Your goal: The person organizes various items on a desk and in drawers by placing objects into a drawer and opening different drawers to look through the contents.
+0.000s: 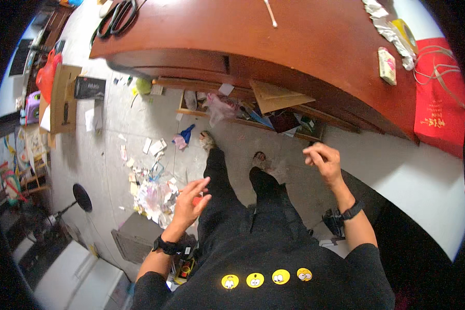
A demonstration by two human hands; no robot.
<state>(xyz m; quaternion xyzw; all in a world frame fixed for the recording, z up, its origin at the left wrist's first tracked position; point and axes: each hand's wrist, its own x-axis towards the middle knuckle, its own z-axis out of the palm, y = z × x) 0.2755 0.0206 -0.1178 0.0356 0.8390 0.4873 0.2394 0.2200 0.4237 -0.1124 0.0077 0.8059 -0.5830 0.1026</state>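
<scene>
My left hand (192,203) hangs in the air over the floor with its fingers apart and nothing in it. Below and beside it lies a heap of paper and plastic scraps (155,195). My right hand (325,161) is raised at the right, its fingers loosely curled; no object shows in it. Before me stands a reddish-brown wooden desk (201,27). Under its front edge is a low drawer (193,112) full of clutter. A pink plastic bag (221,108), a brown paper envelope (279,97) and dark flat items (285,122) lie in or over it.
On the desk are a cotton swab (270,13), a coiled black cable (118,19), a small box (387,66), a tape roll (405,35) and a red bag (440,104). Blue and pink cloth (184,137) lies on the floor. A cardboard box (64,100) stands left.
</scene>
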